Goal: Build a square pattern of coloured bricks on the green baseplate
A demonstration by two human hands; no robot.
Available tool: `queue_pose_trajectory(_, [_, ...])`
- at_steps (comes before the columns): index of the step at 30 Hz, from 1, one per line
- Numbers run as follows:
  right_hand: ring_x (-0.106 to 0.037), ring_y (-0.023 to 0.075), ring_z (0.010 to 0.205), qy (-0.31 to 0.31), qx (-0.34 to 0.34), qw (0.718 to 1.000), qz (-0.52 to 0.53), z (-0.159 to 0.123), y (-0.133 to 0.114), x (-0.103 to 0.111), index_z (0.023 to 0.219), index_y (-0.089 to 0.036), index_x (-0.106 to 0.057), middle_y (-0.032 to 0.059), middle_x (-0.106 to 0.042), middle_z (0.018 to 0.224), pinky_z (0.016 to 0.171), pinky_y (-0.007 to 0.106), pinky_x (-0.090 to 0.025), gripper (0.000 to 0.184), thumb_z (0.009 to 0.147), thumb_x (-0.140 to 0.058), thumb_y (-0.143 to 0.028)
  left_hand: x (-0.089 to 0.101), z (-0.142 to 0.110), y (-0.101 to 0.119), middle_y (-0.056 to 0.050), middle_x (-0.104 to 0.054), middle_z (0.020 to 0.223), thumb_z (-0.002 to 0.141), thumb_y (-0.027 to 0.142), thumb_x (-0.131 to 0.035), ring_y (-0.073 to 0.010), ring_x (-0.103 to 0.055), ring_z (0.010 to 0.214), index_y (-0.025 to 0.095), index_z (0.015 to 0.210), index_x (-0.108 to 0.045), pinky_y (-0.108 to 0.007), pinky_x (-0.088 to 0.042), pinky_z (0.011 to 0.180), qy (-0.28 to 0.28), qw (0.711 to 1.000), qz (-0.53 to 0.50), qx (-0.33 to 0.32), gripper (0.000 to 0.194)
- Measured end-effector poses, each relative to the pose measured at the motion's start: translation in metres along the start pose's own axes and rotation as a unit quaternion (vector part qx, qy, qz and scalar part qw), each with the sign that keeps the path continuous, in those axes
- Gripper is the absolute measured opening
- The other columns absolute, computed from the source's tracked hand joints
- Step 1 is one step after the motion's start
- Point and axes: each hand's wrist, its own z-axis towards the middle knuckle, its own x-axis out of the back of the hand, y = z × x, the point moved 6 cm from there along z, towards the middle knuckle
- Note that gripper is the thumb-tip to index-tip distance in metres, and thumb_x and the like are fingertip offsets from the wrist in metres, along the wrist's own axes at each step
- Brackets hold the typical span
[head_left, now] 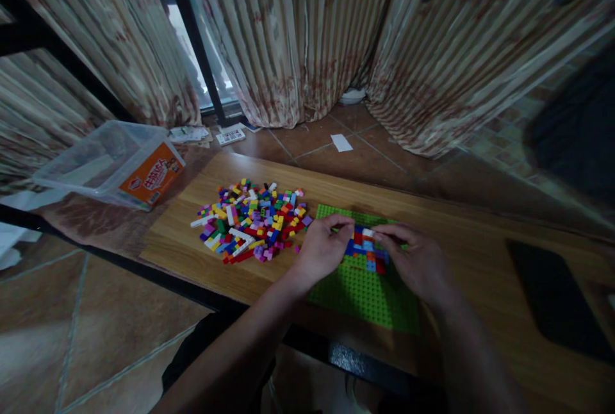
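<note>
Board (pixel 369 302), green and studded, lies on a wooden table (pixel 461 228), below both hands. Joined bricks (pixel 371 255), mainly blue and red, sit on the board between the left hand (pixel 323 248) and the right hand (pixel 423 266). Left hand: thumb and fingertips drawn together beside the bricks; whether they pinch a piece cannot be told. Right hand: fingers bent toward the bricks, fingertips near a white brick; its grip cannot be told. Loose pile of bricks (pixel 254 225) lies left of the left hand; plastic box (pixel 151 175) stands farther left. Dark flat object (pixel 557 298) lies right of the right hand.
</note>
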Motion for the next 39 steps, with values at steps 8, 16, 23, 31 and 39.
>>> queue_pose_trajectory(8, [-0.063, 0.0199, 0.086, -0.056, 0.014, 0.998, 0.012, 0.001, 0.001, -0.005, 0.088, -0.027, -0.076, 0.0039, -0.067, 0.093, 0.083, 0.038, -0.048, 0.022, 0.087, -0.057, -0.038, -0.010, -0.009, 0.007, -0.005, -0.074, 0.098, 0.089, 0.017, -0.052, -0.0157, -0.067, 0.088, 0.016, 0.100, -0.072, -0.029, -0.054, 0.083, -0.033, 0.989, 0.115, -0.090, 0.023])
queue_pose_trajectory(16, [-0.065, 0.0197, 0.086, -0.058, 0.026, 0.998, 0.012, 0.001, 0.002, -0.003, 0.090, -0.026, -0.076, 0.0041, -0.069, 0.093, 0.081, 0.037, -0.049, 0.023, 0.088, -0.055, -0.034, -0.013, -0.012, 0.019, -0.005, -0.074, 0.098, 0.090, 0.012, -0.050, -0.0162, -0.068, 0.090, 0.017, 0.098, -0.072, -0.030, -0.054, 0.085, -0.039, 0.974, 0.184, -0.124, 0.024])
queue_pose_trajectory(23, [-0.067, 0.0199, 0.085, -0.044, -0.003, 0.999, 0.018, 0.001, 0.003, -0.003, 0.090, -0.027, -0.076, 0.0019, -0.074, 0.092, 0.081, 0.036, -0.049, 0.022, 0.086, -0.057, -0.035, -0.013, -0.011, 0.018, -0.005, -0.074, 0.094, 0.090, 0.013, -0.051, -0.0154, -0.068, 0.086, 0.017, 0.096, -0.072, -0.029, -0.055, 0.081, -0.032, 0.972, 0.192, -0.129, 0.022])
queue_pose_trajectory(31, [-0.068, 0.0195, 0.082, -0.048, -0.032, 0.998, 0.031, 0.002, 0.004, -0.004, 0.088, -0.026, -0.076, 0.0013, -0.075, 0.091, 0.080, 0.034, -0.050, 0.022, 0.084, -0.057, -0.038, -0.014, -0.011, 0.019, -0.004, -0.073, 0.092, 0.089, 0.012, -0.051, -0.0147, -0.067, 0.084, 0.018, 0.096, -0.072, -0.026, -0.053, 0.078, -0.032, 0.970, 0.204, -0.128, 0.022])
queue_pose_trajectory(39, [-0.068, 0.0206, 0.084, -0.039, -0.038, 0.998, 0.035, 0.003, 0.007, -0.005, 0.083, -0.026, -0.077, 0.0026, -0.075, 0.091, 0.081, 0.036, -0.050, 0.021, 0.081, -0.060, -0.038, -0.018, -0.012, 0.020, -0.004, -0.069, 0.084, 0.088, 0.010, -0.050, -0.0134, -0.063, 0.074, 0.017, 0.090, -0.073, -0.025, -0.051, 0.072, -0.032, 0.962, 0.232, -0.139, 0.024])
